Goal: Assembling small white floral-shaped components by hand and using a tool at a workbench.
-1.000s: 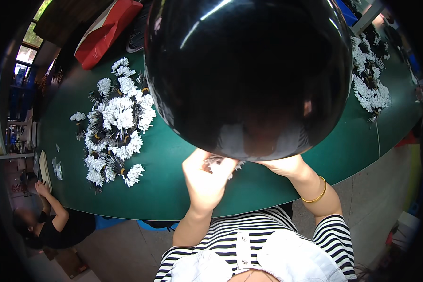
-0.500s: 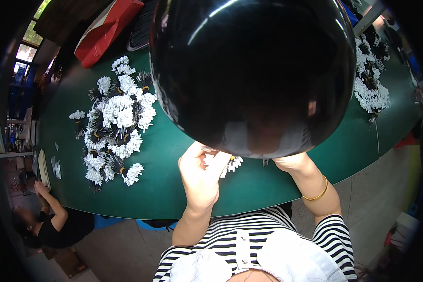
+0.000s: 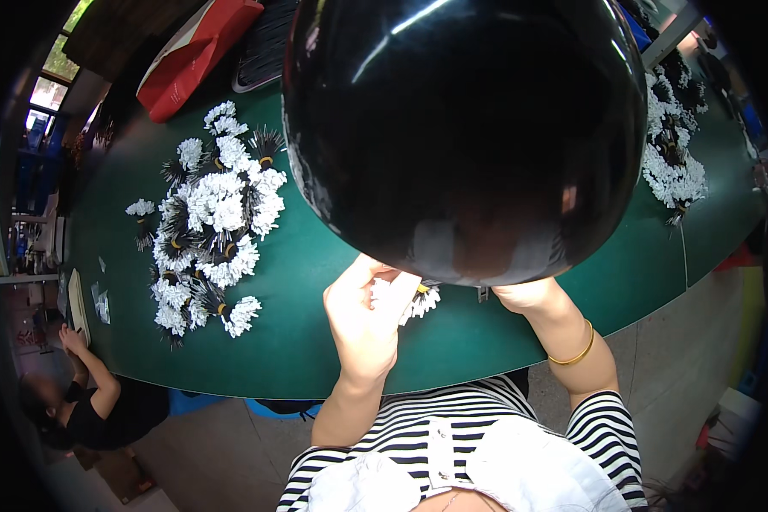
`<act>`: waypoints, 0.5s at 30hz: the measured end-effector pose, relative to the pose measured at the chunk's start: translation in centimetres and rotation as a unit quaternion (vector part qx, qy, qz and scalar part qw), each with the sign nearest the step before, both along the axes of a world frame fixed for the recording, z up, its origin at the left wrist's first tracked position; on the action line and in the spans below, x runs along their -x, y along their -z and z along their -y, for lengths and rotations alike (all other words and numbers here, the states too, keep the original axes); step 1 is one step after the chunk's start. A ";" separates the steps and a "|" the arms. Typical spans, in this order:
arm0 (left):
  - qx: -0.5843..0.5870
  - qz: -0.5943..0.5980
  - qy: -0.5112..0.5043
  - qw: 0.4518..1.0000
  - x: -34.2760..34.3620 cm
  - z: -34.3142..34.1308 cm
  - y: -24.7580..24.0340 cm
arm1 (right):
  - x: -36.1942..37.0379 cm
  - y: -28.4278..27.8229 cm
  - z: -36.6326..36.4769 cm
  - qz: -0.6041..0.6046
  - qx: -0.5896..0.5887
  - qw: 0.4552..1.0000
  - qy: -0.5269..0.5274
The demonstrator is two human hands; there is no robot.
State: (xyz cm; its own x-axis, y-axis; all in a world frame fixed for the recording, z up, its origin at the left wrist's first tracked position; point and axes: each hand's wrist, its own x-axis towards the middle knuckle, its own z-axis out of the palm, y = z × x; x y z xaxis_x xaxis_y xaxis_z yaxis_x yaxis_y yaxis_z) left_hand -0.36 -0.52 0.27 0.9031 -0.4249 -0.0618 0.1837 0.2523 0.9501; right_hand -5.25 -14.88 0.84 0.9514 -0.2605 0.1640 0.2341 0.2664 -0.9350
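Observation:
A large glossy black dome (image 3: 465, 136) covers the middle of the view and hides most of what lies between my hands. Just below its lower left rim, my left hand (image 3: 363, 311) is closed, fingers bent, around a bundle of black wires with white connector ends (image 3: 420, 305); white ends show on both sides of the thumb, and a bit of yellow band is visible. My right hand (image 3: 525, 294), with a gold bangle on the wrist, reaches under the dome's lower right rim. Its fingers are hidden. A small metallic piece (image 3: 483, 294) shows beside it.
On the green table (image 3: 307, 341), a heap of banded wire bundles with white ends (image 3: 218, 205) lies to the left. More bundles (image 3: 674, 166) lie far right. A red bag (image 3: 192, 60) stands at the back left. Another person (image 3: 94, 392) sits at the left edge.
The dome has shifted very slightly to the right in view. My hands stay almost in place, the left one still closed on the wire bundle.

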 end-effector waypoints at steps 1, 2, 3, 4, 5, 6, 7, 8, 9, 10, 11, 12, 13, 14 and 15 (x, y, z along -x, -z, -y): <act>0.011 0.009 0.000 1.000 0.0 0.0 0.0 | -0.2 -0.1 -0.2 0.006 -0.001 1.000 0.016; 0.020 0.018 -0.001 1.000 0.0 -0.1 0.0 | -0.3 -0.2 -0.3 0.010 -0.002 1.000 0.022; 0.018 0.019 -0.005 1.000 0.0 -0.4 0.0 | -0.4 -0.3 -0.4 0.014 -0.005 1.000 0.027; -0.008 0.031 0.009 0.999 -0.1 -0.9 0.1 | -0.4 -0.3 -0.2 -0.013 0.050 0.999 -0.002; -0.027 0.041 0.034 0.998 0.0 -0.8 0.1 | -0.2 -0.6 0.1 -0.029 0.081 0.996 -0.008; -0.024 0.040 0.038 0.998 0.1 -0.6 -0.1 | 0.1 -1.0 0.4 -0.044 0.112 0.993 -0.015; -0.048 0.041 0.053 0.997 0.1 -0.4 -0.3 | 0.3 -1.3 0.6 -0.034 0.107 0.994 -0.008; -0.077 0.043 0.060 0.994 0.1 -0.6 -0.3 | 0.1 -1.4 0.6 -0.026 0.101 0.994 -0.009; -0.079 0.043 0.059 0.994 0.1 -0.7 -0.1 | 0.0 -1.5 0.7 -0.019 0.096 0.995 -0.010; -0.060 0.036 0.056 0.996 0.1 -0.8 0.3 | -0.1 -1.6 0.8 -0.068 0.035 0.996 -0.043; -0.040 0.027 0.054 0.997 0.0 -0.8 0.5 | -0.1 -1.3 0.8 -0.093 0.004 0.994 -0.059; -0.039 0.027 0.057 0.997 0.1 -0.6 0.5 | -0.1 -1.2 0.9 -0.118 -0.026 0.990 -0.072; 0.005 -0.001 0.055 0.998 0.1 -0.1 0.5 | 0.0 -0.3 0.9 -0.109 -0.026 0.992 -0.060; 0.045 -0.027 0.044 0.998 0.1 -0.2 0.6 | -0.2 0.1 0.7 -0.103 -0.029 0.992 -0.061; 0.043 -0.027 0.041 0.998 0.0 -0.4 0.8 | -0.4 0.4 0.6 -0.098 -0.032 0.993 -0.061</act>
